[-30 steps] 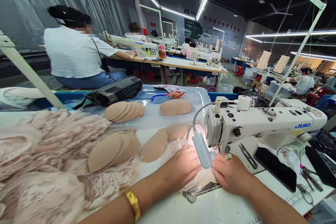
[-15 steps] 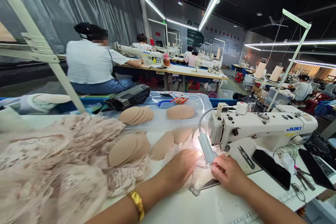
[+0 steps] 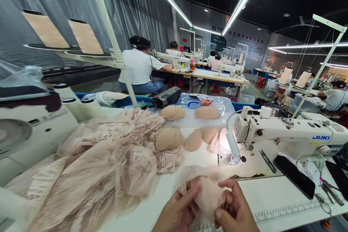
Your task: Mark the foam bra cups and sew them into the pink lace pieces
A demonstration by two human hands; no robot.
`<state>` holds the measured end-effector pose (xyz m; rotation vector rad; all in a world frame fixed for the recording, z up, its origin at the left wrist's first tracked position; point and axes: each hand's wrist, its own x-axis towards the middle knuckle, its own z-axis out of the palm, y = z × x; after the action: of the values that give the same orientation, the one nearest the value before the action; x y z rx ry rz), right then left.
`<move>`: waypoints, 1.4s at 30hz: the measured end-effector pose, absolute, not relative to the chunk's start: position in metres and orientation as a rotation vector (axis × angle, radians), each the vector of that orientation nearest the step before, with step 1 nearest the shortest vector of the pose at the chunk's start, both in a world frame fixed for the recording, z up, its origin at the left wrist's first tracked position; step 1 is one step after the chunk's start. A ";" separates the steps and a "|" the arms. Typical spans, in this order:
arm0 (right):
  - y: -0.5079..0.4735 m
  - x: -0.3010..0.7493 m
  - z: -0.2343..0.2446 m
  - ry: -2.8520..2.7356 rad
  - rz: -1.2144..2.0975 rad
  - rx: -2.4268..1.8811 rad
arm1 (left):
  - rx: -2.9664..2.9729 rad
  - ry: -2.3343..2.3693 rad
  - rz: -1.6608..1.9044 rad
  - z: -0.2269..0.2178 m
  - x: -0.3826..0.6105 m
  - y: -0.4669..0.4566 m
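Observation:
Both my hands are at the bottom of the view, close to me, gripping one beige lace piece [image 3: 206,188] between them. My left hand [image 3: 178,212] pinches its left side and my right hand [image 3: 233,210] closes on its right side. The piece is lifted off the white table [image 3: 272,192], away from the needle of the white sewing machine [image 3: 285,136]. The machine's lamp [image 3: 231,143] shines on the bare bed. Stacks of beige foam cups [image 3: 168,139] lie just beyond.
A large heap of beige lace [image 3: 103,163] covers the left of the table. Thread snips [image 3: 268,160], a black phone [image 3: 295,175] and scissors [image 3: 328,192] lie right of the needle. A clear bin lid [image 3: 217,114] bears more cups. Other people sew at tables behind.
My hands have pulled the lace piece back from under the machine's needle toward me and lifted it. The view has swung left and back, showing more of the lace heap.

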<state>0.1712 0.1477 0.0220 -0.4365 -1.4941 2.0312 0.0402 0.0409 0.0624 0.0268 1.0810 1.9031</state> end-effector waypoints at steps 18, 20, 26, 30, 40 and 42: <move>0.148 0.203 0.024 -1.702 1.642 -0.610 | -0.081 0.873 1.799 0.090 0.045 0.058; 0.150 0.204 0.025 -1.700 1.627 -0.613 | -0.170 0.886 1.837 0.091 0.046 0.061; 0.150 0.200 0.026 -1.594 1.692 -0.590 | -0.149 0.857 1.874 0.090 0.049 0.058; 0.154 0.195 0.028 -1.542 1.666 -0.600 | -0.009 0.919 1.908 0.091 0.054 0.055; 0.160 0.188 0.022 -1.406 1.686 -0.662 | -0.021 0.989 1.843 0.090 0.056 0.056; 0.160 0.187 0.020 -1.400 1.738 -0.650 | -0.033 1.005 1.835 0.090 0.056 0.057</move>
<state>0.1870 0.1602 0.0200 -0.6499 -1.4002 1.7381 0.0561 0.0567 0.0897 -0.0329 1.0047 1.8353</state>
